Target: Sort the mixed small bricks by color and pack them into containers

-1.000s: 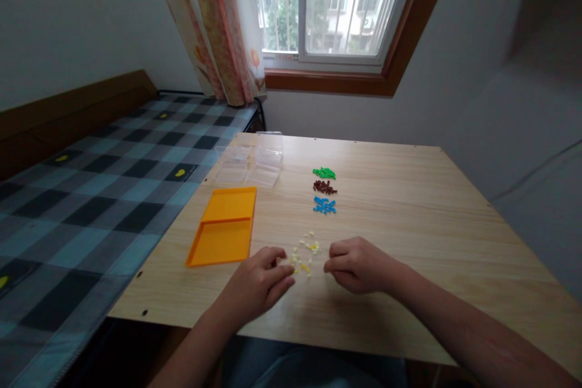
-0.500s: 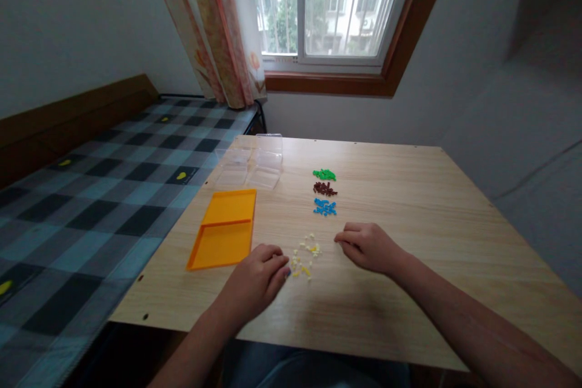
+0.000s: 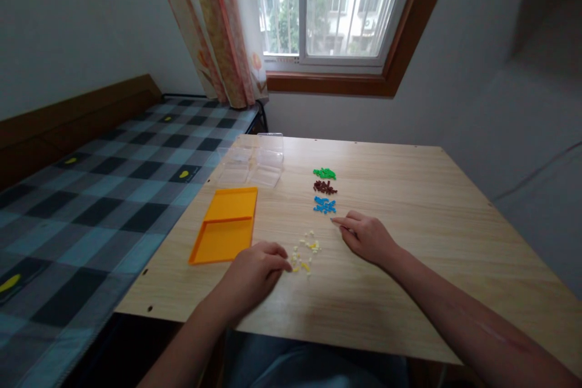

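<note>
Spotted left hand (image 3: 258, 270) beside yellow pieces (image 3: 305, 267), right hand (image 3: 369, 237) near blue pieces (image 3: 324, 204), apart (can't tell grips). Noted room rightward to tabletop edge (image 3: 484, 205).

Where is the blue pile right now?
In the head view, the blue pile lies on the table, just right of centre, between the brown pile and the right hand.

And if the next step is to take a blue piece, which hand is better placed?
Likely the right hand: its fingertips are near the blue pieces; the left hand is beside the pale-yellow pieces.
</note>
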`<action>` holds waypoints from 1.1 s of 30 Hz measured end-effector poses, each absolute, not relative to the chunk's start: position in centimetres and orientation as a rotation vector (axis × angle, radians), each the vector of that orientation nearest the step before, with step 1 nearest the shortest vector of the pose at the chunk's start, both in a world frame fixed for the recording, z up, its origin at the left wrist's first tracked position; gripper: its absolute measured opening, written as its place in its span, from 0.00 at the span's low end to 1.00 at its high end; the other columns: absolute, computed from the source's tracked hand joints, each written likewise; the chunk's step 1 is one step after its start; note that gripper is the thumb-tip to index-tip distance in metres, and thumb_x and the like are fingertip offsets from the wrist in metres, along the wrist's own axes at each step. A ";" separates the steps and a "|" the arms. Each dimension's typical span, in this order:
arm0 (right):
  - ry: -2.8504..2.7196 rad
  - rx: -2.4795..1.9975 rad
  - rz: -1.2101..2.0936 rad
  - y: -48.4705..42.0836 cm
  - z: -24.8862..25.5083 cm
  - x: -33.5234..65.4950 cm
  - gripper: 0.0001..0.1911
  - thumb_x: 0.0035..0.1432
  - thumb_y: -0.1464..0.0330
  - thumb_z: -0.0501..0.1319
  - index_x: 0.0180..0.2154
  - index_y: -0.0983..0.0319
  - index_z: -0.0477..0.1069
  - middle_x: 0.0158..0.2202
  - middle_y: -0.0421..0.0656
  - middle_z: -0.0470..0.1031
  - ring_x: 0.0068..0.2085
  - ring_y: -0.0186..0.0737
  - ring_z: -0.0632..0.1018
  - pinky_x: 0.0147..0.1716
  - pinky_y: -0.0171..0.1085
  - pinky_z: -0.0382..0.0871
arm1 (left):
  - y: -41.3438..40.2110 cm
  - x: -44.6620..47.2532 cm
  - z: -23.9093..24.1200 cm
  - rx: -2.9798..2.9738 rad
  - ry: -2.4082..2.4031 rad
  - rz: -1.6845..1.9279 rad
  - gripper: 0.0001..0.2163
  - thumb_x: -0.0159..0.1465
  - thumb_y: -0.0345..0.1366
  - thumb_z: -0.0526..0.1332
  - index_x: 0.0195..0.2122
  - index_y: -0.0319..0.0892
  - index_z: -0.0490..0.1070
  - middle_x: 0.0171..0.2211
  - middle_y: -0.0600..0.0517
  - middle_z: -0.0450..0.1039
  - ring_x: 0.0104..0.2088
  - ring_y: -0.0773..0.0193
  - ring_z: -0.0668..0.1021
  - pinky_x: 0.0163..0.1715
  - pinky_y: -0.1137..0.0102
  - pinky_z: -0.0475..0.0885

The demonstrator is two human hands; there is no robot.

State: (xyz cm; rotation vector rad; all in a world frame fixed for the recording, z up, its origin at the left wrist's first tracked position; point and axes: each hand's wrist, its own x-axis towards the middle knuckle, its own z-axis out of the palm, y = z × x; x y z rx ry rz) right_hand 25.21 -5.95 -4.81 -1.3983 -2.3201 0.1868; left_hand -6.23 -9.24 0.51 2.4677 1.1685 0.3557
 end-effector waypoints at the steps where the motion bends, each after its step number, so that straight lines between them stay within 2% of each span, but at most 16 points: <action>1: -2.315 -1.398 0.192 -6.0 -4.8 25.2 0.17 0.67 0.68 0.53 0.51 0.57 0.76 0.36 0.43 0.75 0.35 0.34 0.75 0.36 0.31 0.65 | -9.2 -6.2 0.5 2.483 1.159 0.347 0.13 0.64 0.27 0.58 0.37 0.50 0.82 0.42 0.52 0.79 0.41 0.63 0.79 0.43 0.69 0.73; 9: -2.269 -1.447 0.208 -6.1 -4.8 25.1 0.17 0.66 0.69 0.54 0.53 0.56 0.75 0.35 0.42 0.75 0.33 0.33 0.75 0.35 0.31 0.64 | -8.6 -6.1 0.6 2.633 1.125 0.289 0.12 0.63 0.26 0.60 0.36 0.49 0.81 0.42 0.51 0.79 0.42 0.61 0.79 0.42 0.68 0.73; 16: -2.292 -1.497 0.189 -6.0 -4.7 24.9 0.16 0.67 0.68 0.54 0.51 0.55 0.76 0.38 0.42 0.75 0.36 0.34 0.76 0.35 0.31 0.64 | -7.1 -5.0 1.1 2.691 1.337 0.139 0.09 0.63 0.28 0.60 0.39 0.47 0.79 0.43 0.47 0.78 0.43 0.56 0.77 0.40 0.64 0.72; 22: -2.338 -1.598 0.100 -5.7 -4.2 23.8 0.18 0.67 0.67 0.53 0.55 0.53 0.72 0.39 0.42 0.75 0.36 0.35 0.77 0.33 0.31 0.64 | -4.1 -2.1 0.4 2.708 1.329 0.163 0.11 0.63 0.26 0.58 0.42 0.46 0.75 0.44 0.44 0.75 0.46 0.54 0.74 0.41 0.64 0.72; 26: -2.326 -1.685 0.040 -5.1 -3.9 23.2 0.20 0.68 0.66 0.52 0.58 0.55 0.69 0.39 0.45 0.75 0.34 0.35 0.76 0.32 0.31 0.64 | -1.8 0.5 0.2 2.723 1.293 0.095 0.15 0.60 0.25 0.59 0.46 0.46 0.74 0.44 0.43 0.72 0.47 0.53 0.73 0.42 0.65 0.72; 29: -2.290 -1.664 0.036 -4.9 -4.0 23.4 0.21 0.67 0.68 0.53 0.59 0.56 0.69 0.39 0.45 0.74 0.35 0.36 0.75 0.35 0.32 0.64 | -0.4 1.5 -0.1 2.710 1.318 0.115 0.16 0.63 0.27 0.58 0.51 0.46 0.73 0.44 0.43 0.72 0.47 0.54 0.73 0.44 0.65 0.71; 33: -2.290 -1.457 0.031 -5.3 -4.3 24.0 0.16 0.66 0.69 0.54 0.51 0.59 0.75 0.41 0.47 0.74 0.43 0.40 0.73 0.45 0.37 0.65 | 0.2 1.1 -1.0 2.683 1.325 0.199 0.19 0.64 0.27 0.56 0.56 0.43 0.70 0.48 0.43 0.73 0.47 0.56 0.74 0.46 0.65 0.71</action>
